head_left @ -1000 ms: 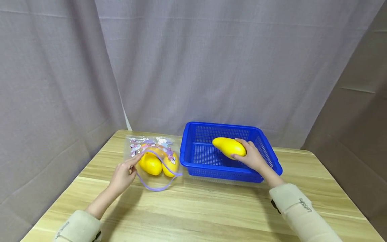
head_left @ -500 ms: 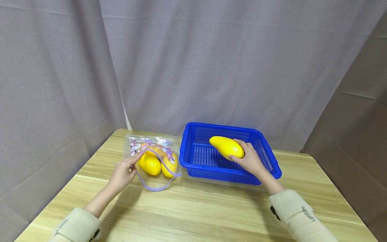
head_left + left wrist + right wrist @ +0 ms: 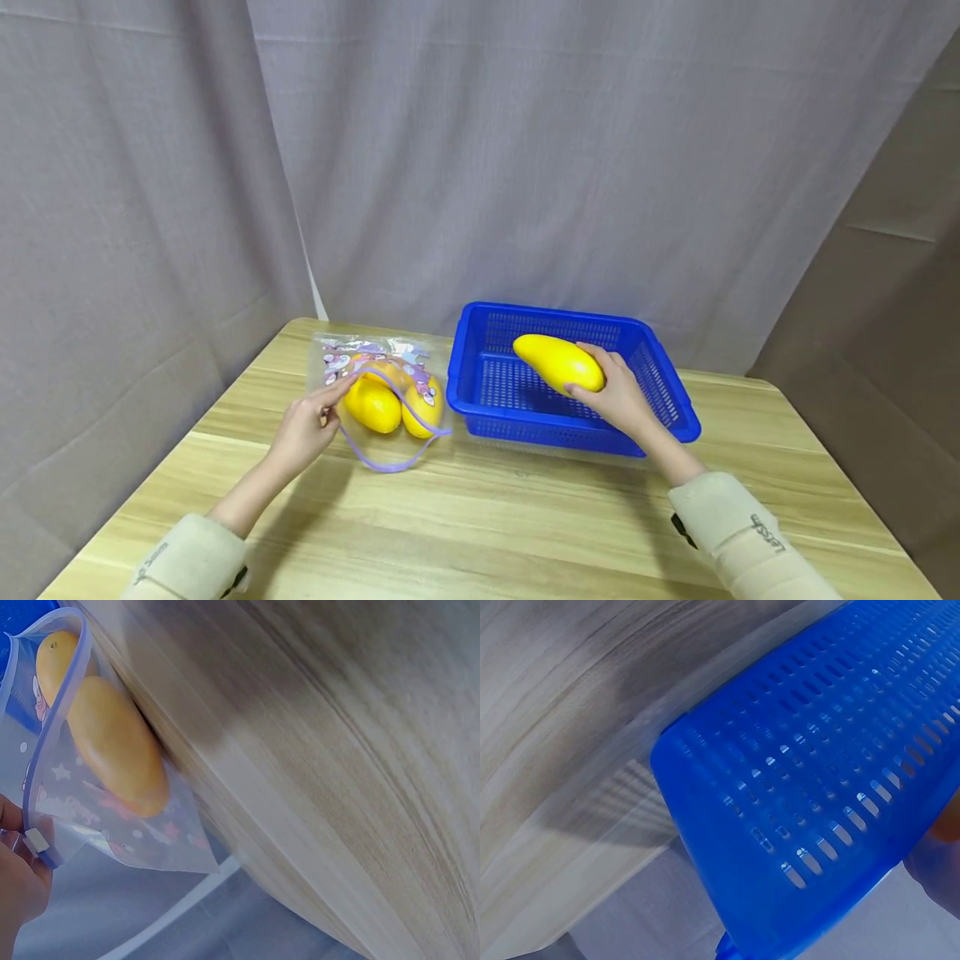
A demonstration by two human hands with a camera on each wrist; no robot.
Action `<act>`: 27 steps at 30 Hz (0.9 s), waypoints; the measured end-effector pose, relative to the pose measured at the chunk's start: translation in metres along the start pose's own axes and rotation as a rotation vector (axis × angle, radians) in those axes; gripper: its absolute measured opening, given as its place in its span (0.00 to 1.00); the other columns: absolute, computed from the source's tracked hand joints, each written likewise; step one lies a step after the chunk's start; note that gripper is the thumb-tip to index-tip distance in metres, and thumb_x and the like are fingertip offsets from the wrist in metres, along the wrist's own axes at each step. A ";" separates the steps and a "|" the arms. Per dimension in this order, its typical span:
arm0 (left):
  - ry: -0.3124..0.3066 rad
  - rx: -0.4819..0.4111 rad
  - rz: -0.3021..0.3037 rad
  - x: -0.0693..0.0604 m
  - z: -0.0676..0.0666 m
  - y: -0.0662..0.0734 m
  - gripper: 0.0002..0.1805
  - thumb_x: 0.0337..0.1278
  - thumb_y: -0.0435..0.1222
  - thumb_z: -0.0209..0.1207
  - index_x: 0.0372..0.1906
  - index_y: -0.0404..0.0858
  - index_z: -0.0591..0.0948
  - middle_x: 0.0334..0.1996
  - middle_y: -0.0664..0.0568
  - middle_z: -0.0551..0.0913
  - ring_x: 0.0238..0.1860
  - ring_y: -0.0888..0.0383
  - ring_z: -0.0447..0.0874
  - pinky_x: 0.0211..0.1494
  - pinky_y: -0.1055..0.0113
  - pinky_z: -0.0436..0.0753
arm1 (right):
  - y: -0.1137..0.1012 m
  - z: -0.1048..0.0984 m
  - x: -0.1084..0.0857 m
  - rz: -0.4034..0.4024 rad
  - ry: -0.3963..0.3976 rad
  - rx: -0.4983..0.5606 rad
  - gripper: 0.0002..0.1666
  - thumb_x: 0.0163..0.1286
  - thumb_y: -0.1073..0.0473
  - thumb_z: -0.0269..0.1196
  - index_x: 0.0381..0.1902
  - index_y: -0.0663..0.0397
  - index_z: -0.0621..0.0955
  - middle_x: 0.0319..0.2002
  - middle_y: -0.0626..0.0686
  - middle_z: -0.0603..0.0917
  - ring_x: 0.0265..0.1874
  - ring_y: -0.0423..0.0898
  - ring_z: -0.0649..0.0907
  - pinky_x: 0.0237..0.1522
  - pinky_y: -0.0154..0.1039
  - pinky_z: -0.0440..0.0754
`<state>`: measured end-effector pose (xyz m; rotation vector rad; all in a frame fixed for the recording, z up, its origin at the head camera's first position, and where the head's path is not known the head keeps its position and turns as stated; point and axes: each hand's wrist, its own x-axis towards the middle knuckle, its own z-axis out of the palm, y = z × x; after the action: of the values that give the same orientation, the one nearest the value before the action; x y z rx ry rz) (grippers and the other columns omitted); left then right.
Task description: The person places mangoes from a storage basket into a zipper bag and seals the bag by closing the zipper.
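My right hand grips a yellow mango above the inside of a blue plastic basket. At the right edge of the right wrist view, only a sliver of that mango shows. On the left, a clear zip bag with a purple rim and printed figures lies with its mouth open, holding several mangoes. My left hand pinches the bag's rim. In the left wrist view, those fingers are beside the white slider on the purple strip.
Bag and basket stand side by side towards the back of a wooden table. The basket's perforated wall fills much of the right wrist view. Grey curtains hang behind the table and at both sides.
The mango in my right hand has shifted slightly left and up over the basket. My left hand keeps its pinch on the bag, nearly still.
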<state>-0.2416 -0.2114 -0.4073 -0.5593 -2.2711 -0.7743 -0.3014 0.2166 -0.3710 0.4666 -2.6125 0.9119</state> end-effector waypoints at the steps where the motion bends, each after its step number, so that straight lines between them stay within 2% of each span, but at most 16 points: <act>1: 0.001 0.003 0.002 0.000 0.000 0.000 0.33 0.34 0.11 0.53 0.54 0.30 0.78 0.52 0.35 0.80 0.23 0.61 0.70 0.21 0.77 0.69 | 0.000 0.000 0.000 -0.003 0.003 -0.002 0.39 0.57 0.53 0.68 0.65 0.54 0.68 0.49 0.65 0.74 0.42 0.57 0.75 0.39 0.46 0.75; 13: -0.010 0.011 -0.004 0.001 0.000 -0.001 0.33 0.34 0.11 0.53 0.54 0.31 0.78 0.51 0.35 0.80 0.24 0.60 0.71 0.21 0.77 0.68 | -0.003 0.003 -0.006 0.008 -0.008 -0.012 0.40 0.57 0.52 0.68 0.65 0.52 0.67 0.46 0.63 0.74 0.39 0.55 0.75 0.35 0.40 0.74; 22: -0.014 0.009 -0.001 0.001 -0.001 0.000 0.33 0.35 0.11 0.53 0.55 0.31 0.78 0.52 0.35 0.80 0.26 0.58 0.74 0.22 0.76 0.70 | -0.005 0.004 -0.010 0.001 0.001 0.006 0.39 0.56 0.53 0.68 0.65 0.53 0.68 0.47 0.64 0.75 0.40 0.55 0.75 0.37 0.42 0.75; 27: -0.016 0.014 0.001 0.001 -0.001 0.001 0.32 0.35 0.12 0.53 0.54 0.31 0.78 0.52 0.35 0.80 0.26 0.57 0.75 0.21 0.76 0.69 | -0.008 0.003 -0.011 -0.030 0.023 0.009 0.40 0.56 0.55 0.68 0.65 0.52 0.68 0.49 0.64 0.74 0.41 0.56 0.76 0.39 0.45 0.76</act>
<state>-0.2415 -0.2115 -0.4058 -0.5620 -2.2894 -0.7560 -0.2892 0.2113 -0.3736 0.4937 -2.5753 0.9138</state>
